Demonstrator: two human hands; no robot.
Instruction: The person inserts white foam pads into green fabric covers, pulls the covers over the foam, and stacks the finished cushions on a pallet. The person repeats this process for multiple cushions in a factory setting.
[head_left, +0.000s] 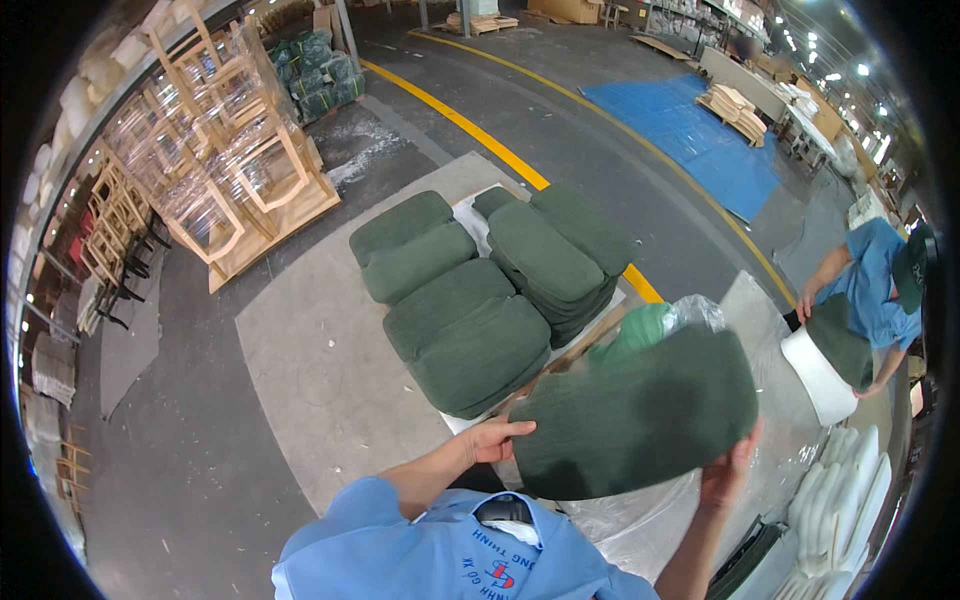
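Between my two hands hangs a dark green fabric-covered cushion [640,410], wide and rounded at its corners. My left hand [497,438] grips its left edge, thumb on top. At the lower right edge, my right hand [732,470] closes around the side, its fingers partly hidden by the cushion. Just beyond and to the left lie stacks of similar green cushions, among them a near stack [470,340], a far-left stack [412,245] and a right stack [550,245]. Green and clear plastic wrap [640,325] shows behind the held cushion.
At the right a co-worker [880,290] in blue holds a green cover over a white foam piece [818,375]. White foam pads [840,500] are piled at lower right. Wrapped wooden chair frames [230,150] stand on a pallet at left. A blue sheet [690,130] covers floor beyond.
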